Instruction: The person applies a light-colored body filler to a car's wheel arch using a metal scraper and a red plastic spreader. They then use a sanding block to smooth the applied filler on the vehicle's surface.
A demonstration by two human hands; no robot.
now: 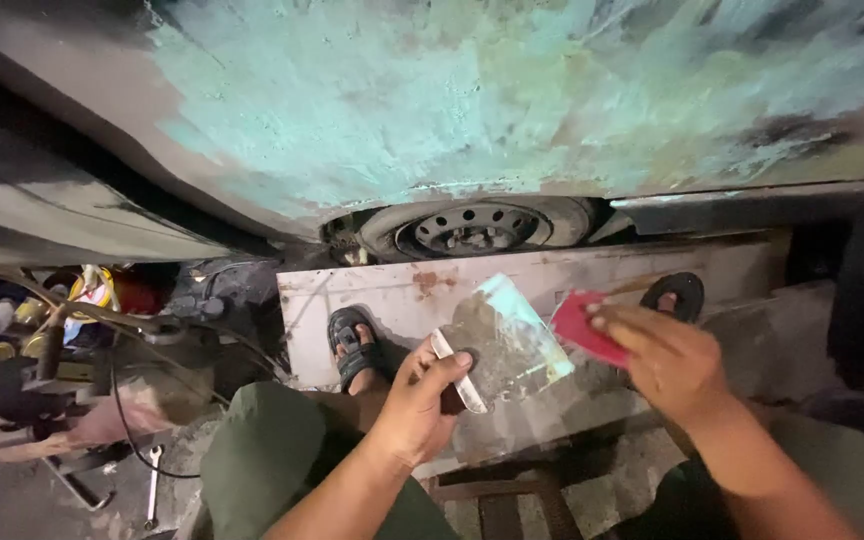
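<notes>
Now left hand [420,395] closed around handle of putty board [505,340] smeared grey, held flat over knees; right hand [664,355] pinching red spreader [580,327] with fingers fairly straight, edge touching board's right side, below car panel [512,100] and wheel [477,228], sandalled foot [355,345] just left.

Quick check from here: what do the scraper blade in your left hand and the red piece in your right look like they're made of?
The scraper blade in the left hand looks like thin sheet metal: flat, dull grey, smeared with grey and pale green filler. The red piece under the right hand looks like thin flexible plastic, matte and evenly coloured, though it could be rubber.
</notes>
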